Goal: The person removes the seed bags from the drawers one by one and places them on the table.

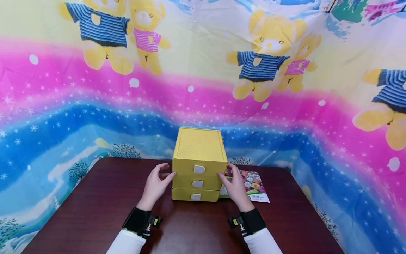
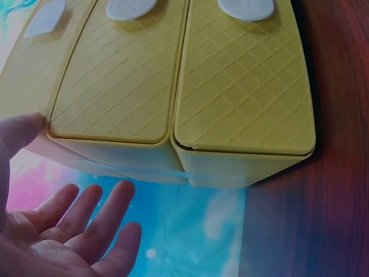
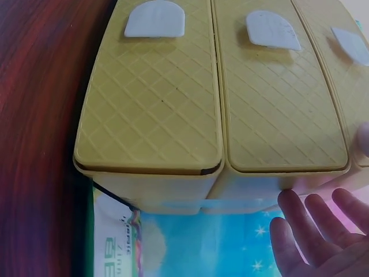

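Located at the far middle of the dark red-brown, wood-look bench (image 1: 190,225): a yellow, box-shaped, three-tier drawer unit (image 1: 200,160) with diamond-patterned fronts, standing upright and facing the near side, probably so oriented to present the three pale grey, rounded pull tabs (image 1: 199,169) toward the person. Stacked one above another, with all three drawers seated in or very nearly in. Positioned at opposite sides of the unit: the left hand (image 1: 157,183) and the right hand (image 1: 235,185), well apart from each other, thumbs at the front side edges, other fingers loosely extended beside the side walls, not wrapped around. Likely set in opposition to steady or square the unit while keeping the pull tabs unobstructed; contact force not possible to tell. At left, a visible gap between fingers and wall; at right, fingertips very near or touching, cannot tell which. Lying flat at right, partly hidden by the unit and the right hand: a glossy, rectangular packet (image 1: 257,187) printed with colourful flowers, presumably placed there to keep the bench surface on the near side free.
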Available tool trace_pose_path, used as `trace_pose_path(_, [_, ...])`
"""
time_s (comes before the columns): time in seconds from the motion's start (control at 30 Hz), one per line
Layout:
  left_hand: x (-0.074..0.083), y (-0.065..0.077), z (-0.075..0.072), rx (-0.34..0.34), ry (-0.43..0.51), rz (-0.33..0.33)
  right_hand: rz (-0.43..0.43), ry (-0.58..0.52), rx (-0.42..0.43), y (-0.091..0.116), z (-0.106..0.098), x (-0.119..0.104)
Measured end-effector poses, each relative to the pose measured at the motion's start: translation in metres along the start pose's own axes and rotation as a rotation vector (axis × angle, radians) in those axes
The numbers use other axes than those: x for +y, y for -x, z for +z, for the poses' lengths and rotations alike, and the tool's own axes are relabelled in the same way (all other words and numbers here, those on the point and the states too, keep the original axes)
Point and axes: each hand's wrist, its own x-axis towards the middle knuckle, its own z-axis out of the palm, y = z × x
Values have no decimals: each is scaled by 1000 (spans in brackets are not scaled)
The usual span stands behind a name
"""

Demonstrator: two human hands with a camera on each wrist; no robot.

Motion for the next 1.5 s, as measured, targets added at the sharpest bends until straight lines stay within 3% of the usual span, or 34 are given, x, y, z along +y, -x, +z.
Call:
trace_pose_path(0.13, [4,2,-3,3,-10,15,-98,56,64,2,-1,-3])
trace_pose_path(0.4, [13,4,-8,14,-11,52,-412,184,327,13,-8,-27])
trace_pose_path(0.53, [15,5,-9,17,-13,63,-592,259,311,19,-8,-41])
trace_pose_path(0.67, [16,5,-10,19,-11,67,-700,327,195,25,-1,-49])
trace_pose_path(0.83, [18,7,-11,2,-4,60,-706,406,58,30,15,-50])
trace_pose_path(1.03, [19,8,-10,-17,8,42,-623,481,-56,34,27,-46])
trace_pose_path(1.27, [19,8,-10,-32,-8,42,-505,494,-148,35,32,-40])
trace_pose_path(1.5, [18,8,-7,-38,-8,49,-482,504,-197,34,35,-37])
